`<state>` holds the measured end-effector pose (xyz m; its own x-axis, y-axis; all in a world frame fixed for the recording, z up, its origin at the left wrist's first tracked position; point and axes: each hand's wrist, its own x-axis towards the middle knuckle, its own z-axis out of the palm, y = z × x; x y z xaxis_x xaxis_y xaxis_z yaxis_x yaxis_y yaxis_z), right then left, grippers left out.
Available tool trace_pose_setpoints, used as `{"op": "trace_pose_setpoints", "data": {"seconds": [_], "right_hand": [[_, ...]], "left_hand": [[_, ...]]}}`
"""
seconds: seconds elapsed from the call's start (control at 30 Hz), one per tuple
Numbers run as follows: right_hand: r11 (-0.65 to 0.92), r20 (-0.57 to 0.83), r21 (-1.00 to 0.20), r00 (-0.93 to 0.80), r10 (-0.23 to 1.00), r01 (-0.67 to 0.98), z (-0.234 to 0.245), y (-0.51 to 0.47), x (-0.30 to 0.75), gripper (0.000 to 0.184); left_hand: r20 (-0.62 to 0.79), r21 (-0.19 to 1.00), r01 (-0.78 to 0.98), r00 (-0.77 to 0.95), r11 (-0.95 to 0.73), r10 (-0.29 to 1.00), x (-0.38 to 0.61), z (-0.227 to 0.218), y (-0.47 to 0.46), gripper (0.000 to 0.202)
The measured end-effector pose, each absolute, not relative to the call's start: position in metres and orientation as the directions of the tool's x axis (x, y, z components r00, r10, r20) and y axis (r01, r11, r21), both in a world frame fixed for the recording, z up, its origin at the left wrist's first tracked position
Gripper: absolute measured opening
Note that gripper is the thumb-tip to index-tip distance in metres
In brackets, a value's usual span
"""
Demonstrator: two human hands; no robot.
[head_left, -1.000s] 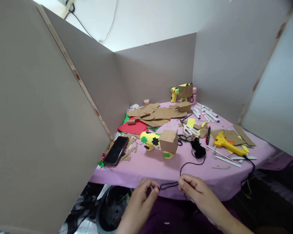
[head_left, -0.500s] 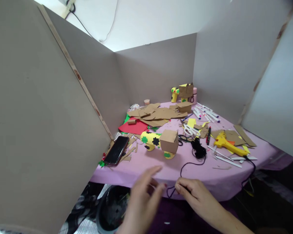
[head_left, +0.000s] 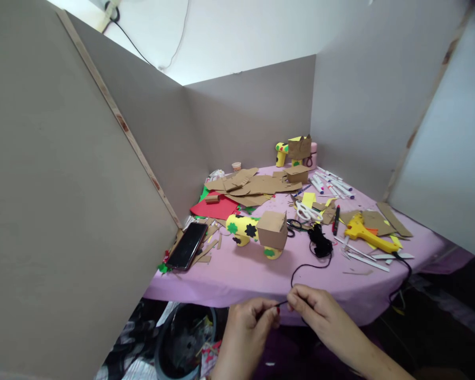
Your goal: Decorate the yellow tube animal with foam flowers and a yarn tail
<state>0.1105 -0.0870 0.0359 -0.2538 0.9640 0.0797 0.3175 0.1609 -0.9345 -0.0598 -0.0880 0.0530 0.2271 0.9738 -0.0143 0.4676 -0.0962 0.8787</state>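
Note:
A length of black yarn (head_left: 282,303) runs between my two hands at the table's front edge. My left hand (head_left: 250,319) pinches one part of it between thumb and finger. Close beside it, my right hand (head_left: 314,309) is closed on the same yarn. From there the strand goes up over the cloth to a loose black yarn bundle (head_left: 320,243). Just beyond my hands stands a yellow spotted figure (head_left: 242,226) on short tube legs, with a brown cardboard box head (head_left: 272,230).
A yellow glue gun (head_left: 366,235), white scissors (head_left: 306,212), black scissors (head_left: 295,225) and several markers (head_left: 336,186) lie to the right. Cardboard pieces (head_left: 267,184) cover the back. A phone (head_left: 188,245) rests at left, above a dark bin (head_left: 184,338). Grey panels (head_left: 253,116) surround the table.
My left hand was apart with its fingers spread; it has moved to the yarn and closed on it. The slack loop between my hands is now a short straight strand.

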Motion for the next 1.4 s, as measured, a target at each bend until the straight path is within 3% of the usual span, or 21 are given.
{"op": "trace_pose_setpoints", "data": {"seconds": [0.1, 0.23, 0.47, 0.93, 1.1, 1.23, 1.4], "right_hand": [[0.085, 0.04, -0.979, -0.236, 0.971, 0.187, 0.036, -0.088, 0.11, 0.035], [0.018, 0.014, -1.0, -0.241, 0.971, 0.015, 0.036, -0.091, 0.105, 0.034], [0.065, 0.077, -0.996, -0.248, 0.966, -0.058, 0.038, -0.094, 0.095, 0.034], [0.109, 0.092, -0.992, -0.233, 0.968, 0.061, 0.036, -0.095, 0.093, 0.034], [0.116, 0.11, -0.992, -0.107, 0.988, 0.05, 0.037, -0.095, 0.095, 0.032], [0.005, 0.045, -0.991, -0.292, 0.955, -0.136, 0.032, -0.098, 0.087, 0.035], [-0.132, -0.078, -0.986, -0.417, 0.905, -0.102, 0.022, -0.102, 0.082, 0.04]], "left_hand": [[-0.129, 0.967, 0.244, 0.208, 0.077, 0.969, -0.058, 0.05, -0.088, 0.02], [-0.221, 0.975, 0.065, 0.198, 0.212, 0.955, -0.056, 0.045, -0.085, 0.026], [-0.129, 0.98, -0.129, 0.179, 0.154, 0.975, -0.052, 0.038, -0.082, 0.025], [-0.217, 0.918, -0.307, 0.138, 0.25, 0.966, -0.046, 0.041, -0.087, 0.028], [-0.204, 0.895, -0.375, 0.142, 0.243, 0.969, -0.045, 0.05, -0.091, 0.019], [-0.219, 0.894, -0.372, 0.125, 0.251, 0.968, -0.044, 0.046, -0.089, 0.023], [-0.25, 0.888, -0.38, 0.073, 0.258, 0.966, -0.044, 0.044, -0.088, 0.024]]}}
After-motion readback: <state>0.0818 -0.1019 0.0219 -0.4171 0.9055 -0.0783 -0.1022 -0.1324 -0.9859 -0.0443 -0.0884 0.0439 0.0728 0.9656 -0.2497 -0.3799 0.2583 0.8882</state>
